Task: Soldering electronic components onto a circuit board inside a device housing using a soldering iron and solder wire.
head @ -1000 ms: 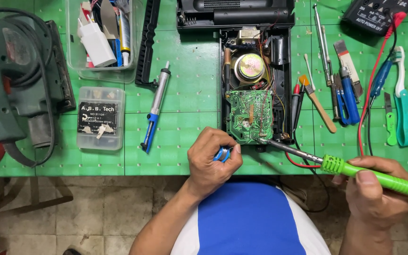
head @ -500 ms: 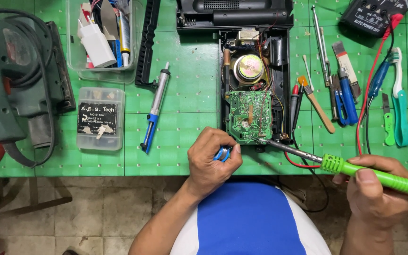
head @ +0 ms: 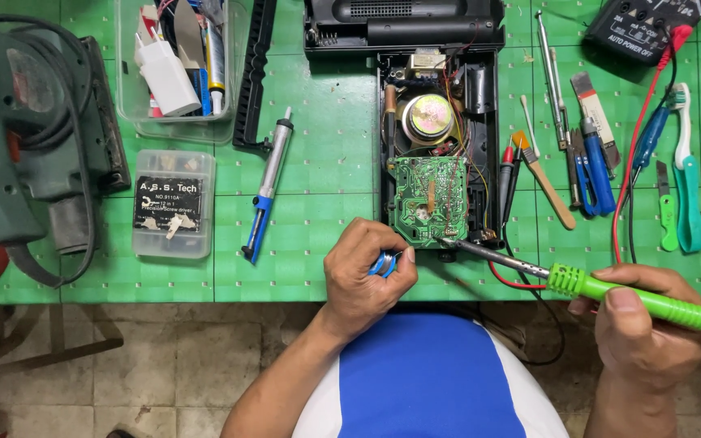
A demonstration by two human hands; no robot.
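Right hand wrapped around the green handle of a soldering iron, thumb on top, fingers curled under. Iron slants up and left; its metal tip touches the lower right corner of the green circuit board.

Left hand closed in a loose fist at the table edge, pinching a small blue spool between thumb and fingers — likely solder wire, though the strand itself is too fine to make out. Hand sits just below and left of the board.

The board lies in the lower part of an opened black radio case, solder side up. Above it in the same case: a round speaker and red and yellow wires.

Surroundings on the green cutting mat:
- blue and silver desoldering pump, left of the case, lying at a slant
- small clear screwdriver-set box with black label, further left
- clear plastic bin of odds and ends, above it
- green power sander with coiled cord, far left
- right of the case — small brush, blue-handled tools, toothbrush, black multimeter with red lead.

Person wears a blue and white shirt.
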